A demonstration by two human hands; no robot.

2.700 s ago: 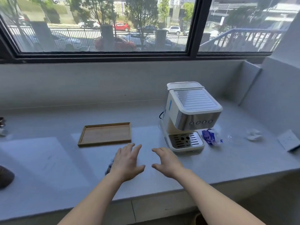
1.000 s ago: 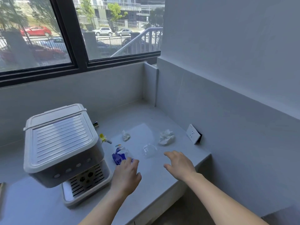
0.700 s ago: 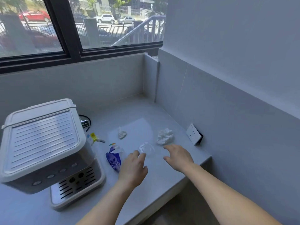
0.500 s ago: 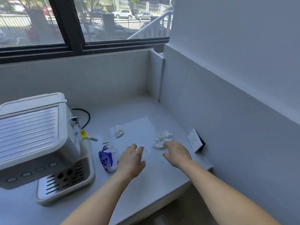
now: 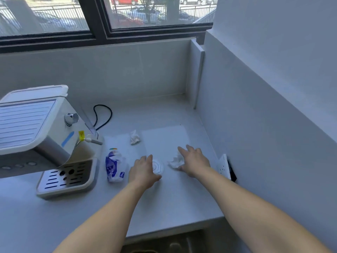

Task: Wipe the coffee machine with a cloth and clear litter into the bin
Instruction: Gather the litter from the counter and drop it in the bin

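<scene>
A: Litter-clearing, I'd say: left hand (image 5: 144,172) spread flat by the clear lid (image 5: 158,166), right hand (image 5: 193,161) open, touching the crumpled tissue (image 5: 174,160).

B: Coffee machine (image 5: 39,132) sits at nine o'clock (untouched). Next: pinch, lift.

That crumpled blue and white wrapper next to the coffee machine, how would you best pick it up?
Pinch the wrapper from above, probably across its raised crumpled middle. It lies flat and long on the counter, so there is no edge to slide under. Come from its right side, where the left hand already is; the coffee machine crowds its left.
</scene>
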